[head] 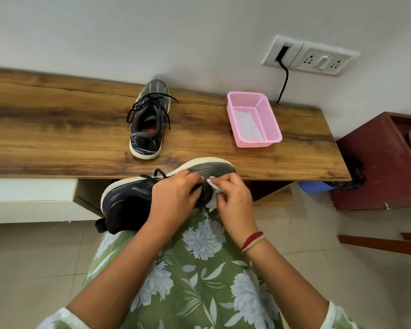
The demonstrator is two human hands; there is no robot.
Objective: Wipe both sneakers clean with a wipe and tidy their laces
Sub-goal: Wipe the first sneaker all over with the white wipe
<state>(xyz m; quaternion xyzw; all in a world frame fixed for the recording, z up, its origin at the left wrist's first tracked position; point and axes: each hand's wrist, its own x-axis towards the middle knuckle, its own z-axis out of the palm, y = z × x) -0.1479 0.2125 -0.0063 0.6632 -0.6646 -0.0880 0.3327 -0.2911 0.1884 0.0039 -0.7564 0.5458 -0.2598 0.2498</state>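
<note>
Two sneakers (149, 119) (131, 198) — one wipe (212, 202), one basket (255, 143)

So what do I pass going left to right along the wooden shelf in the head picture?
Dark sneaker with loose black laces → pink basket → then, past the end of the wooden shelf, dark red box.

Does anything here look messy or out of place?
Mostly the laces: the sneaker on the bench has its black laces untied, sprawling over both sides. The other sneaker lies on its side, but the left hand holds it while the right hand pinches a wipe.
</note>
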